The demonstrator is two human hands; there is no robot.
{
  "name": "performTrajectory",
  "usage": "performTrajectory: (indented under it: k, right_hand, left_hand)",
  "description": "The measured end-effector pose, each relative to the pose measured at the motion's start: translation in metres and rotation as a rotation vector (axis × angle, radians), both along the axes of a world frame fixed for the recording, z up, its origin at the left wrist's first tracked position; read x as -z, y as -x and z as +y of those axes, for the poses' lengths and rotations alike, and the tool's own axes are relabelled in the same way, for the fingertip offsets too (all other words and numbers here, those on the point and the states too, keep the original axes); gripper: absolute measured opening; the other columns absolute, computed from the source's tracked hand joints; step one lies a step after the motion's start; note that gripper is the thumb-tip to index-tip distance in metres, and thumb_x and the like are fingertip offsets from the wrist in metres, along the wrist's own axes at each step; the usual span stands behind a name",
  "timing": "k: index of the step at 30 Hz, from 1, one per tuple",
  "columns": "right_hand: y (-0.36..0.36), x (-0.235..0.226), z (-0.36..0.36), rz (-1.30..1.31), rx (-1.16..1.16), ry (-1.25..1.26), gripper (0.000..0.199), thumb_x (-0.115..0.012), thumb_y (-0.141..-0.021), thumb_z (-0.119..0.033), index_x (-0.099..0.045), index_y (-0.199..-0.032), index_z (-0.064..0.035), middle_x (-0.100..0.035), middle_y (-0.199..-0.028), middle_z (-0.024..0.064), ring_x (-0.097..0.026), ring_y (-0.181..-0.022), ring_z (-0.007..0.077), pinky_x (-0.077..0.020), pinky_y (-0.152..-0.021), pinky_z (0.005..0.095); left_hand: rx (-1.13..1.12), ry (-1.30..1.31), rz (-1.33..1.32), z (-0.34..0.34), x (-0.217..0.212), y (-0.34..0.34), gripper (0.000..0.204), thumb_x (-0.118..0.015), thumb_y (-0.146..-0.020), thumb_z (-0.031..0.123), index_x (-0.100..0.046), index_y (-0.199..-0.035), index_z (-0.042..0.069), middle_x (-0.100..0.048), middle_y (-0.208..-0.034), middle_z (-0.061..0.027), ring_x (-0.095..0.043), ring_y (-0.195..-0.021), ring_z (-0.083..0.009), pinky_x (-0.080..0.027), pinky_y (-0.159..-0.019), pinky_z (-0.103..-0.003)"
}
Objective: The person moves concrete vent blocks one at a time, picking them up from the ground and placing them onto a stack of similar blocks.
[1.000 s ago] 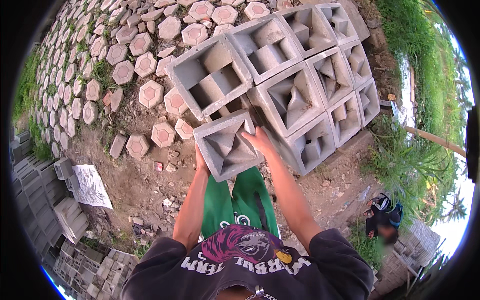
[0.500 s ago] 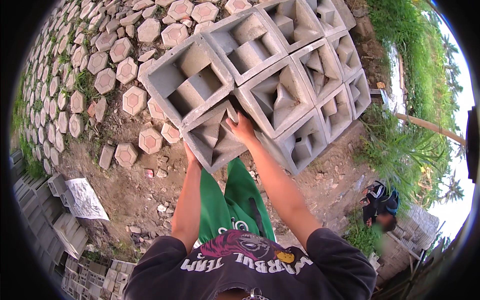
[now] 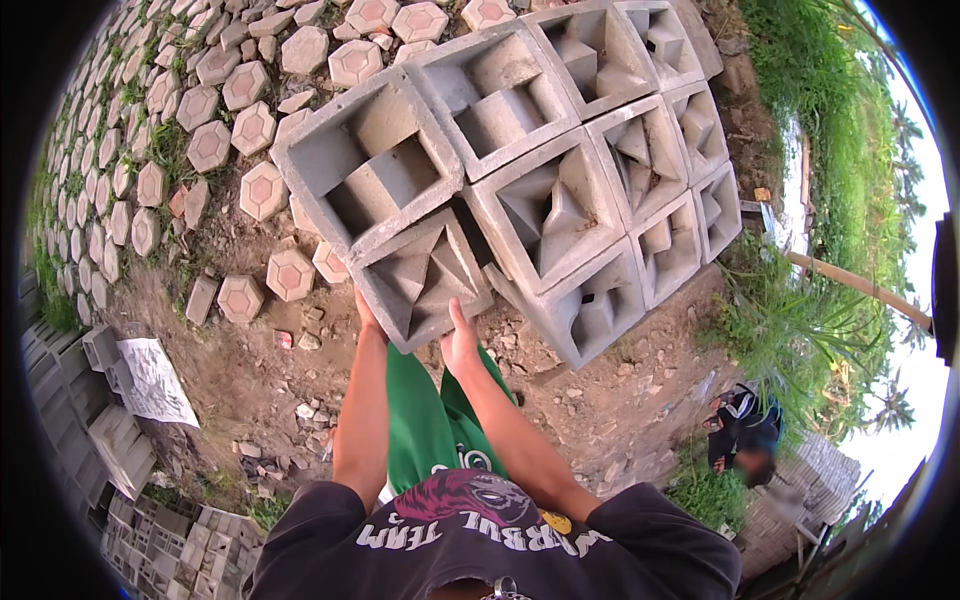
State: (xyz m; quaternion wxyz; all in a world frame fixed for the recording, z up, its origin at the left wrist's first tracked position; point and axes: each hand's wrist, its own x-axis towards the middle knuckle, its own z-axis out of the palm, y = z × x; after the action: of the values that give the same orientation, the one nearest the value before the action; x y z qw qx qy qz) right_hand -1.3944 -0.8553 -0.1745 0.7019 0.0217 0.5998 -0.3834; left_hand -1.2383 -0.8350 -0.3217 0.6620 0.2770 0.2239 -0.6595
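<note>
A grey concrete ventilation block (image 3: 418, 283) with a pinwheel-like recess sits at the near left of a stack of similar blocks. My left hand (image 3: 370, 318) holds its left near side, with most fingers hidden by the block. At its near right edge, my right hand (image 3: 460, 340) presses with the thumb up along the face, the other fingers largely out of sight. Directly beyond it stands another vent block (image 3: 372, 165) with square openings. To the right, a vent block (image 3: 552, 210) is separated from the held one by a dark gap.
Hexagonal pavers (image 3: 290, 274) cover the ground at the left. Rubble lies on the dirt (image 3: 300, 375) around my legs. A white printed sheet (image 3: 157, 382) rests near stacked grey blocks (image 3: 120, 450). Another person (image 3: 745, 430) is at the right, near grass and a wooden pole (image 3: 860, 283).
My right hand has come out of the block's recess to its near right edge. The block's right side has turned toward me, widening the gap beside the stack. My left hand stays on it.
</note>
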Motion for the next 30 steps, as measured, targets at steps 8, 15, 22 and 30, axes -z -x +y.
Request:
performTrajectory:
  k: [8, 15, 22, 30]
  right_hand:
    - [0.042, 0.041, -0.025, -0.079, -0.011, 0.029, 0.075, -0.063, -0.071, -0.01, -0.03, -0.137, -0.0147, -0.041, -0.13, 0.0058, -0.042, -0.117, 0.0211, -0.0339, -0.096, 0.0389]
    - [0.039, 0.015, -0.042, -0.02, -0.341, 0.009, 0.089, -0.064, -0.072, -0.013, -0.011, -0.142, -0.0221, -0.031, -0.134, 0.0046, -0.032, -0.124, 0.0232, -0.0312, -0.1, 0.0454]
    - [0.063, 0.008, -0.045, 0.073, -0.717, -0.057, 0.072, -0.066, -0.081, -0.036, -0.028, -0.136, -0.0109, -0.032, -0.141, 0.0072, -0.032, -0.131, 0.0238, -0.0333, -0.102, 0.0465]
    - [0.099, -0.011, 0.042, -0.048, -1.13, 0.028, 0.06, -0.052, -0.089, -0.047, -0.04, -0.133, -0.0073, -0.039, -0.14, 0.0099, -0.037, -0.13, 0.0268, -0.0307, -0.104, 0.0456]
  left_hand:
    - [-0.044, -0.24, -0.201, -0.064, -0.074, 0.033, 0.057, -0.037, -0.09, 0.052, -0.049, -0.127, 0.01, -0.052, -0.128, -0.007, -0.047, -0.117, -0.0281, -0.033, -0.104, -0.04]
    - [0.021, -0.286, -0.235, -0.068, -0.061, 0.018, 0.054, -0.037, -0.09, 0.05, -0.054, -0.121, 0.01, -0.058, -0.117, -0.0091, -0.052, -0.109, -0.0271, -0.04, -0.097, -0.04]
    - [0.118, -0.276, -0.298, -0.046, -0.075, 0.03, 0.066, -0.037, -0.089, 0.058, -0.044, -0.133, 0.009, -0.049, -0.132, -0.008, -0.045, -0.12, -0.0264, -0.034, -0.102, -0.037]
    - [0.262, -0.4, -0.683, 0.035, -0.122, 0.107, 0.085, -0.041, -0.083, 0.068, -0.018, -0.147, 0.017, -0.023, -0.15, -0.0054, -0.022, -0.137, -0.0227, -0.015, -0.11, -0.041]
